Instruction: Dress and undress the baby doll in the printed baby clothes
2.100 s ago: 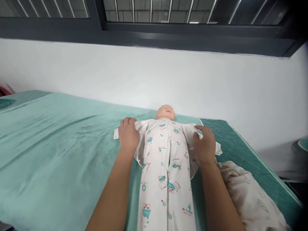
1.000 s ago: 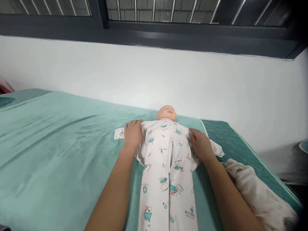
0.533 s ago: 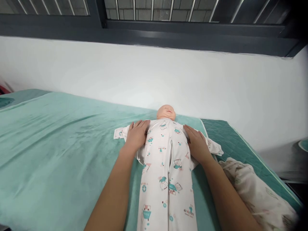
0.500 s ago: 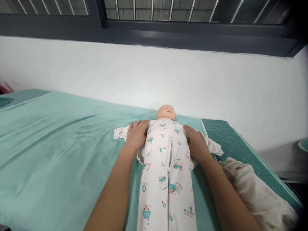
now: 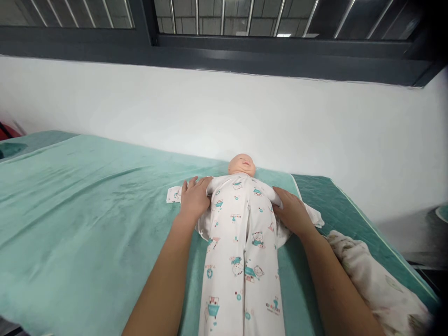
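A baby doll lies on its back, its head by the wall. White footless-looking clothing with a teal and pink animal print, a baby garment, covers its body and runs down past the bottom edge. My left hand is closed round the sleeve on the left, fingers over the top, with the printed cuff showing beyond it. On the other side, my right hand wraps the opposite sleeve below the shoulder; that cuff sticks out past my wrist. Both thumbs are mostly hidden.
A light green sheet covers the bed, with a darker green quilted pad at right. Crumpled patterned white cloth lies beside my right forearm. Behind are a white wall and a dark window frame with metal bars.
Both hands have slid slightly outward from the doll's shoulders along the sleeves, baring more white fabric near the shoulders. The doll's body stays in place.
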`<state>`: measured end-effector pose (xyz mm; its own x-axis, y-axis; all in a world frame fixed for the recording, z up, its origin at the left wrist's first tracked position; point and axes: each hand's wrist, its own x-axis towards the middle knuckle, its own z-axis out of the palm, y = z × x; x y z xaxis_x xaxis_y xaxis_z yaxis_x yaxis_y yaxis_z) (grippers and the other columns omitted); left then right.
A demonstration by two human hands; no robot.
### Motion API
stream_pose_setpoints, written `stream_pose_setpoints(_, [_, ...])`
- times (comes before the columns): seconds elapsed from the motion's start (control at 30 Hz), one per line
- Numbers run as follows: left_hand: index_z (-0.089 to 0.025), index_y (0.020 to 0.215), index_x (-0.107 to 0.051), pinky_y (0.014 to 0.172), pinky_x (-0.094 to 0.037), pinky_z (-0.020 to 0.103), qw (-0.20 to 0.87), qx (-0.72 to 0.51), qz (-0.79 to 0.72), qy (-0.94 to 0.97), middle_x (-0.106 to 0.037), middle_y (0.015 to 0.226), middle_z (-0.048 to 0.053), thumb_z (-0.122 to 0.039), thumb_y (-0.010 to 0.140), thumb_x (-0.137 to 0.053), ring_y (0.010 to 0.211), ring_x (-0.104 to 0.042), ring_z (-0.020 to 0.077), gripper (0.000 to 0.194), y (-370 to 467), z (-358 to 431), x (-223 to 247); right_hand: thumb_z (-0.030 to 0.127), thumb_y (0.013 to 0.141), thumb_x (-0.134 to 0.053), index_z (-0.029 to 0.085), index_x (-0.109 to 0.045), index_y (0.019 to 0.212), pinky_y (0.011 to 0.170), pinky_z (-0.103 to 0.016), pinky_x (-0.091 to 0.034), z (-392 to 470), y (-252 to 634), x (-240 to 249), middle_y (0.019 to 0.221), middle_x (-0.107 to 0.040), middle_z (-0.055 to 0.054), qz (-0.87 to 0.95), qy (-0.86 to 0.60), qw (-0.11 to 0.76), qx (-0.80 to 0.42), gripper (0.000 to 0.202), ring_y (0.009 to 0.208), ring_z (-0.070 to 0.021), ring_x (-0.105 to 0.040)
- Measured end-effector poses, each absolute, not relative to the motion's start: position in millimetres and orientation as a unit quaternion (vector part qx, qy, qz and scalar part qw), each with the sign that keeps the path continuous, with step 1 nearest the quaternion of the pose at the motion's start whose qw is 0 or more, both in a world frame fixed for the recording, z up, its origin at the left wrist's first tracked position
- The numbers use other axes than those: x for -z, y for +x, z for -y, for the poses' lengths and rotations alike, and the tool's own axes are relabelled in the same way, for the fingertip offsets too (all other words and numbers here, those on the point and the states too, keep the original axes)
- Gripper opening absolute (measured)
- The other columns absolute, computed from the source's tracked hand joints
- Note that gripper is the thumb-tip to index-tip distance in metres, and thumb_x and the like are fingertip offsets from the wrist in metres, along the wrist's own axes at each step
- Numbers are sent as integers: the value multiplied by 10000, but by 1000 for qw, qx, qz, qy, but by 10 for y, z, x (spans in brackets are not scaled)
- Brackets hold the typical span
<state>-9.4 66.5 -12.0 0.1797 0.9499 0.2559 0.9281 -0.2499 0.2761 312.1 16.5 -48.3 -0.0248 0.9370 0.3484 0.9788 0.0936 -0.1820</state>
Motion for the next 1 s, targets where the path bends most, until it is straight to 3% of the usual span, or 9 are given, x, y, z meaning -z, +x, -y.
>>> stream_pose_setpoints(0.4, [-354,1439,-414,1197,-118,601,35,-183,-612,769,-481,1496,-49,-194,825,-468,1447,-291,279,637,-88,-678,156,236,800,-499,198,-396,1428,1116,-520,-334,-130,3087,494,1454,-514,-95,703,-687,173,58,638,1318,-302,-467])
stream_pose_setpoints(0.67, [-354,1422,-447,1187,-94,630,57,-201,-612,763,-491,1490,-17,-309,888,-449,1418,-337,297,536,-51,-663,116,186,827,-445,205,-456,1401,1138,-579,-269,-86,2931,380,1452,-516,-107,690,-679,246,45,575,1342,-299,-445])
stream_pose_setpoints(0.87, [-357,1381,-493,1184,-91,628,65,-224,-610,758,-544,1443,-7,-279,891,-444,1388,-379,277,498,-44,-668,111,257,902,-397,232,-508,1345,1067,-437,-404,-15,2657,-75,1389,-556,-92,667,-638,386,-9,457,1291,-254,-496])
stream_pose_setpoints(0.93, [-362,1362,-507,1185,-88,624,67,-230,-610,756,-558,1428,-11,-235,868,-456,1380,-389,266,512,-44,-669,111,271,920,-394,235,-515,1324,1035,-402,-423,-69,2450,-305,1361,-573,-85,682,-627,376,-23,423,1257,-244,-521])
stream_pose_setpoints(1.0, [-362,1355,-511,1185,-82,625,70,-231,-609,755,-559,1425,-12,-202,848,-462,1379,-389,262,535,-45,-669,114,282,931,-403,248,-499,1342,1010,-384,-433,-194,2175,-519,1377,-564,-74,740,-601,298,-49,423,1257,-245,-520])
